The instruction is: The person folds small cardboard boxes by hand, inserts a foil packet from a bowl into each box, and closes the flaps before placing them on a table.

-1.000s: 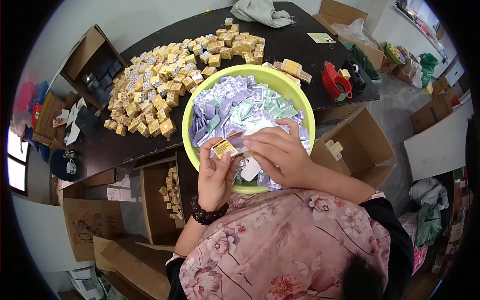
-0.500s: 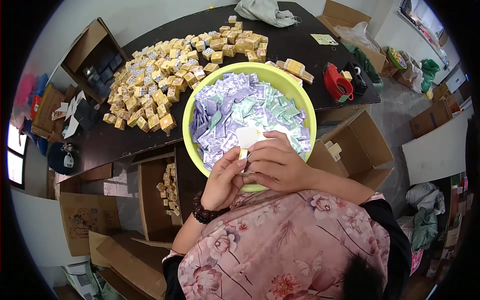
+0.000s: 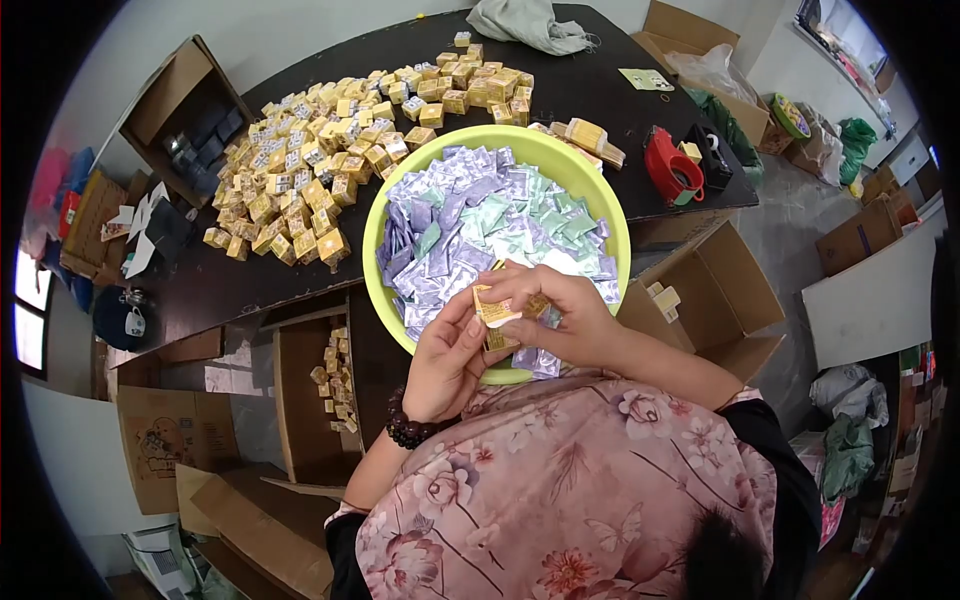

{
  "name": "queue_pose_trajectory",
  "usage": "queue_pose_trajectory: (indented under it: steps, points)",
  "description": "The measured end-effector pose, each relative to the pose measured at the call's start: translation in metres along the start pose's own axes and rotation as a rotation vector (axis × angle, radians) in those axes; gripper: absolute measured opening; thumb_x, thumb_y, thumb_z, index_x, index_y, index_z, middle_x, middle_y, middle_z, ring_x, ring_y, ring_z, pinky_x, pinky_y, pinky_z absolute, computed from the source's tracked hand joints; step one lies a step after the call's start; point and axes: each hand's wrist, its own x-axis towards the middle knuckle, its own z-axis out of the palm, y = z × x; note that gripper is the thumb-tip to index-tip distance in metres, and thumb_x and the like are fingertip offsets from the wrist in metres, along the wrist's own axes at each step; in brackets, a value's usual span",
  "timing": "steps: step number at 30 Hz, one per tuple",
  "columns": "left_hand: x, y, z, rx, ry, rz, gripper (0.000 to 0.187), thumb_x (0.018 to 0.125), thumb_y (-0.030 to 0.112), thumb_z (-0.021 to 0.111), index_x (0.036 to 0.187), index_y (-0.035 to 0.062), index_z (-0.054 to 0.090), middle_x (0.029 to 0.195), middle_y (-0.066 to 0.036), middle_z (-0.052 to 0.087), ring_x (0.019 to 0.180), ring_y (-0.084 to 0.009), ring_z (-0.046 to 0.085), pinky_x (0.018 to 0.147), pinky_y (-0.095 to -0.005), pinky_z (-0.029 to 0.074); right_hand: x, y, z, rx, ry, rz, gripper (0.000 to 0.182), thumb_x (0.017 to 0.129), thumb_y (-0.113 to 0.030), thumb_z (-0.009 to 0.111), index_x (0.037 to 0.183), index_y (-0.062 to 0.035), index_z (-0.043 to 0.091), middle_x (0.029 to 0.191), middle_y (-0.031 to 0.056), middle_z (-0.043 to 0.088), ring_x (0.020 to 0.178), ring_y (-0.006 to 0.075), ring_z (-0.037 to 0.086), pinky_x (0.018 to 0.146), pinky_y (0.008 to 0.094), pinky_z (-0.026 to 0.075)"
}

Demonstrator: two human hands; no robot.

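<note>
A small yellow printed paper box [image 3: 493,308], its white inside partly showing, is between my hands over the near side of a lime-green basin [image 3: 373,235]. My left hand [image 3: 441,352] pinches it from the left with thumb and fingers. From the right, my right hand [image 3: 568,312] bends over it, fingers closed on its top and thumb at its front. Purple and green sachets [image 3: 470,195] fill the basin, and a few purple ones show just below my right hand.
A large heap of small yellow boxes [image 3: 290,185] covers the table's left side. Flat yellow cartons [image 3: 590,138] lie behind the basin, near a red tape dispenser [image 3: 672,168]. Open cardboard boxes stand below at left [image 3: 300,400] and right [image 3: 725,300], with some yellow boxes inside.
The paper piece, earlier spread with its white side up, now shows its yellow printed side, formed into a box shape. My right hand has curled over its top.
</note>
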Motion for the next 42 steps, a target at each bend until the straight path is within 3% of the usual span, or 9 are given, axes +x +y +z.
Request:
queue_pose_trajectory:
  steps: [3,5,8,14,19,21,26,39,42]
  points:
    - [0.004,-0.004,-0.003,0.105,0.016,0.08,0.05,0.097,0.012,0.054,0.141,0.0004,0.034,0.134,-0.012,0.048,0.117,-0.0215,0.055,0.098,-0.037,0.051,0.001,0.007,0.003,0.33,0.037,0.152,0.028,0.084,-0.004,0.07,0.11,-0.0026,0.061,0.112,0.0113,0.066,0.113,0.0253,0.061,0.103,0.0384,0.042]
    - [0.004,-0.007,-0.006,0.155,0.028,0.107,0.053,0.096,0.016,0.057,0.141,0.0005,0.034,0.134,-0.012,0.048,0.119,-0.0227,0.054,0.098,-0.0389,0.051,0.001,0.008,0.001,0.484,0.011,0.306,0.022,0.083,0.008,0.066,0.104,0.0012,0.061,0.117,0.0132,0.063,0.124,0.0272,0.053,0.107,0.0387,0.04]
    - [0.003,-0.007,-0.007,0.182,0.053,0.136,0.057,0.094,0.021,0.06,0.141,0.0007,0.034,0.133,-0.012,0.049,0.121,-0.0239,0.053,0.096,-0.0407,0.052,0.006,0.006,0.003,0.434,-0.017,0.128,0.021,0.084,0.009,0.064,0.104,0.0023,0.064,0.113,0.0139,0.063,0.122,0.0273,0.054,0.105,0.0388,0.042]
    - [0.005,-0.008,-0.007,0.117,0.04,0.147,0.052,0.094,0.015,0.06,0.138,0.0,0.038,0.132,-0.012,0.049,0.117,-0.0228,0.056,0.094,-0.0398,0.054,0.004,0.01,0.004,0.512,0.023,0.206,0.018,0.083,0.01,0.065,0.1,0.0024,0.066,0.11,0.0143,0.064,0.12,0.0284,0.055,0.102,0.0383,0.046]
    - [0.004,-0.006,-0.007,0.114,0.032,0.157,0.049,0.093,0.009,0.06,0.136,-0.001,0.04,0.133,-0.012,0.048,0.116,-0.0216,0.056,0.094,-0.0388,0.053,0.005,0.012,-0.001,0.342,0.003,0.119,0.013,0.083,0.007,0.066,0.096,0.0029,0.066,0.106,0.015,0.066,0.112,0.0291,0.061,0.096,0.0376,0.049]
    - [0.004,-0.007,-0.007,0.19,0.004,0.176,0.053,0.093,0.021,0.062,0.137,0.0018,0.039,0.13,-0.012,0.052,0.114,-0.0225,0.058,0.091,-0.0381,0.055,0.005,0.012,-0.003,0.233,-0.021,0.054,0.012,0.083,0.007,0.066,0.095,0.0032,0.066,0.105,0.0151,0.067,0.109,0.0292,0.063,0.094,0.0375,0.05]
    - [0.002,-0.008,-0.004,0.178,0.02,0.188,0.053,0.093,0.02,0.063,0.136,0.0019,0.04,0.129,-0.011,0.053,0.113,-0.0218,0.058,0.091,-0.0373,0.054,0.008,0.0,-0.009,0.051,-0.025,-0.06,0.018,0.081,0.004,0.07,0.098,0.0017,0.067,0.106,0.0136,0.068,0.109,0.0287,0.064,0.092,0.0373,0.052]
    - [0.002,-0.006,-0.002,0.315,0.058,0.243,0.053,0.094,0.017,0.062,0.138,-0.0015,0.04,0.128,-0.013,0.054,0.113,-0.0226,0.059,0.091,-0.037,0.054,0.006,0.012,-0.002,0.383,0.089,-0.01,0.017,0.082,0.003,0.069,0.098,0.0001,0.067,0.106,0.013,0.068,0.106,0.0231,0.065,0.085,0.0309,0.053]
    - [0.003,-0.006,-0.003,0.149,0.091,0.185,0.049,0.093,0.009,0.061,0.136,-0.0029,0.042,0.128,-0.013,0.054,0.11,-0.0207,0.059,0.088,-0.0363,0.057,0.009,0.0,-0.01,0.009,-0.046,-0.102,0.021,0.081,0.009,0.066,0.101,0.0029,0.065,0.109,0.0162,0.065,0.114,0.0298,0.061,0.093,0.0371,0.052]
